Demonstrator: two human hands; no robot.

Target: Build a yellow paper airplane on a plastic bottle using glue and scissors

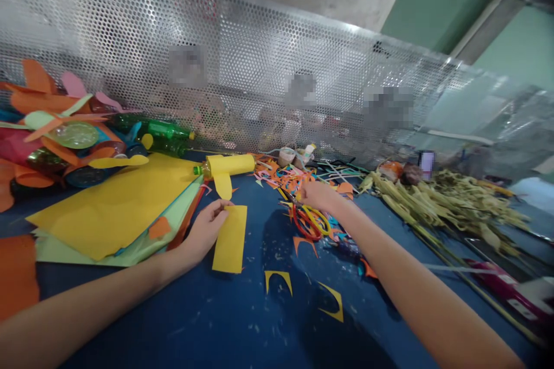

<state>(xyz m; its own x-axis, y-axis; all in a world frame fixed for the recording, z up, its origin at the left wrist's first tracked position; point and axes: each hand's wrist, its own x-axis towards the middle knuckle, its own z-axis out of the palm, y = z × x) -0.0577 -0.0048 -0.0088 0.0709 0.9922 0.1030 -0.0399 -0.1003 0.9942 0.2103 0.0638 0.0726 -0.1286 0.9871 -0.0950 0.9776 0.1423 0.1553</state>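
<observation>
My left hand (pixel 209 225) pinches the top edge of a yellow paper strip (pixel 230 245) above the blue table. Over the pile of coloured paper scraps (pixel 270 172), my right hand (pixel 318 194) has its fingers curled together; what they hold, if anything, is hidden. Right beside and below it are scissors with red and yellow handles (pixel 309 223), their blades partly among the scraps. A bottle wrapped in yellow paper (pixel 231 166), with a rounded paper flap and a green cap, lies beyond my left hand. Two yellow offcuts (pixel 278 280) with curved cut-outs rest on the table nearer me.
Coloured paper sheets (pixel 116 207) are stacked at left, with bottles decorated with paper blades (pixel 64 130) behind. Green bottles (pixel 160 130) lie by the perforated metal screen (pixel 259 57). Dried husks (pixel 450 202) and a magenta object (pixel 506 288) lie at right. Blurred people show behind the screen.
</observation>
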